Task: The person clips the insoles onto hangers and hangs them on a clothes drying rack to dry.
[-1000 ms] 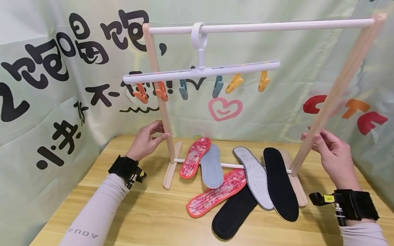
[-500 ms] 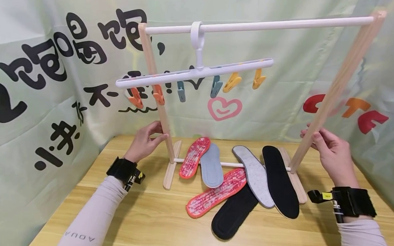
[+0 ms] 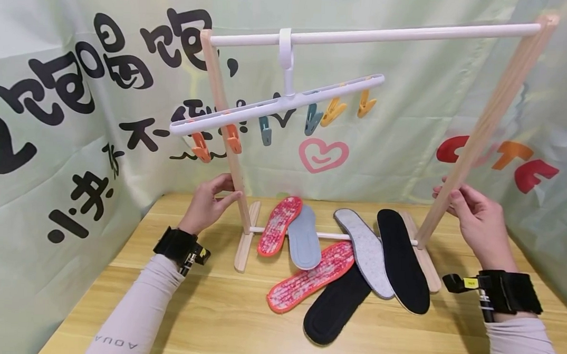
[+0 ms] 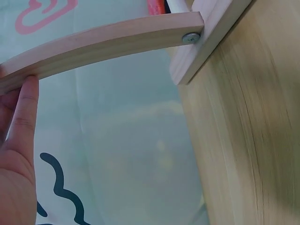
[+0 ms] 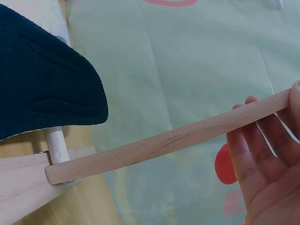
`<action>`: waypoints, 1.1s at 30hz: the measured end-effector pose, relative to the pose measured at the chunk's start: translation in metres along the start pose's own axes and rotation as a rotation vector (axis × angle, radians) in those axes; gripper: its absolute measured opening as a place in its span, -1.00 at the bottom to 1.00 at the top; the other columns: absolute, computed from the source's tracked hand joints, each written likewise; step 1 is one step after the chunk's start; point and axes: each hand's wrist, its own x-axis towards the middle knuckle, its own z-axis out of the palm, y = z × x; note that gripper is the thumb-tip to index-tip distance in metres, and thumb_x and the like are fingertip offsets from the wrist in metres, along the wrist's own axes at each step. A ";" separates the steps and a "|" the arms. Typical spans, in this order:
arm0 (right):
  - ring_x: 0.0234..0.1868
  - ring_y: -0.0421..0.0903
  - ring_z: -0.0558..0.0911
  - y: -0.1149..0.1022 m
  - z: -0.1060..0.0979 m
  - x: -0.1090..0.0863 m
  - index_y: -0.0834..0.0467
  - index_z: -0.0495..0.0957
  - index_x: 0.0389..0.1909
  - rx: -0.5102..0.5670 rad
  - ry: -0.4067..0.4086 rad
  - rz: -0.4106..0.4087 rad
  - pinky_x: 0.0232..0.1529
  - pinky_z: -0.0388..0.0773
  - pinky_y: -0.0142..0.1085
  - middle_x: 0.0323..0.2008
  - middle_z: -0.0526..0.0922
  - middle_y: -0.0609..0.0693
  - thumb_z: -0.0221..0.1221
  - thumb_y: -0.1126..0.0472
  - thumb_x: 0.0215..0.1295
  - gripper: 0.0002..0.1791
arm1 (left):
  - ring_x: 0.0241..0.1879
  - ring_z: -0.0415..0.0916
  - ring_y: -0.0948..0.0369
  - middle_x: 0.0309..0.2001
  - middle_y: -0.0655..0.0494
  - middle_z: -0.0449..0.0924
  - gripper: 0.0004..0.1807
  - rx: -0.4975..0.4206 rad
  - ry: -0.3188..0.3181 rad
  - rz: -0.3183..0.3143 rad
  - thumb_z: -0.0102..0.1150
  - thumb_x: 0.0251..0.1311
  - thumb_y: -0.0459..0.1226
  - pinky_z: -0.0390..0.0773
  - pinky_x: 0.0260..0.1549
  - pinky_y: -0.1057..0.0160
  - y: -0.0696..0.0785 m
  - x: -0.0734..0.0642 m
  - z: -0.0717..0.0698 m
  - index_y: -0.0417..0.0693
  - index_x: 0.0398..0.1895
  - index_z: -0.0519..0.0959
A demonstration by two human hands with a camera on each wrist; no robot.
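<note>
Left hand (image 3: 211, 204) and right hand (image 3: 482, 221) each pinched a wooden upright (image 3: 491, 101) between thumb and fingers; six insoles (image 3: 338, 261) lay on the table (image 3: 211, 316).

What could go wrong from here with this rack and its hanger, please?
The hanger hangs from the upper rail by one hook, so a jolt might swing it. The left hand and right hand each hold a side post; uneven pulls could tilt the rack. Insoles lie across the lower bar, so moving the rack may drag them.
</note>
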 end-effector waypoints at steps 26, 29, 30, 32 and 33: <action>-0.34 -0.75 0.60 -0.024 -0.016 -0.003 0.46 0.52 0.35 -0.267 0.048 0.051 -0.24 0.48 -0.80 -0.30 0.49 -0.84 0.21 0.05 0.61 -0.42 | -0.10 0.77 0.03 -0.05 -0.14 0.80 -0.54 0.095 0.118 0.009 0.46 0.36 -0.31 0.70 -0.33 0.43 0.006 -0.011 0.003 -0.24 0.27 0.62; -0.35 -0.72 0.62 -0.028 -0.019 -0.003 0.42 0.53 0.36 -0.270 0.070 0.060 -0.23 0.48 -0.80 -0.30 0.52 -0.80 0.22 0.03 0.60 -0.42 | -0.14 0.75 0.07 -0.08 -0.12 0.80 -0.53 0.101 0.130 0.008 0.45 0.36 -0.31 0.70 -0.35 0.36 0.007 -0.013 0.002 -0.22 0.29 0.61; -0.35 -0.71 0.62 -0.029 -0.019 -0.004 0.40 0.54 0.36 -0.271 0.078 0.061 -0.23 0.48 -0.80 -0.29 0.53 -0.79 0.22 0.03 0.60 -0.42 | -0.16 0.74 0.09 -0.09 -0.11 0.80 -0.54 0.102 0.133 0.009 0.45 0.37 -0.31 0.69 -0.36 0.35 0.007 -0.014 0.002 -0.21 0.29 0.61; -0.34 -0.70 0.63 -0.031 -0.019 -0.005 0.37 0.56 0.36 -0.272 0.096 0.057 -0.23 0.49 -0.80 -0.29 0.56 -0.78 0.23 0.03 0.60 -0.45 | -0.18 0.72 0.13 -0.11 -0.10 0.80 -0.55 0.097 0.137 0.010 0.44 0.38 -0.30 0.68 -0.37 0.36 0.008 -0.016 0.002 -0.18 0.29 0.61; -0.33 -0.69 0.64 -0.033 -0.019 -0.006 0.36 0.58 0.34 -0.261 0.105 0.052 -0.23 0.50 -0.79 -0.29 0.58 -0.76 0.23 0.06 0.60 -0.48 | -0.19 0.71 0.15 -0.12 -0.09 0.79 -0.55 0.090 0.139 0.008 0.44 0.38 -0.30 0.67 -0.37 0.37 0.009 -0.016 0.002 -0.17 0.28 0.62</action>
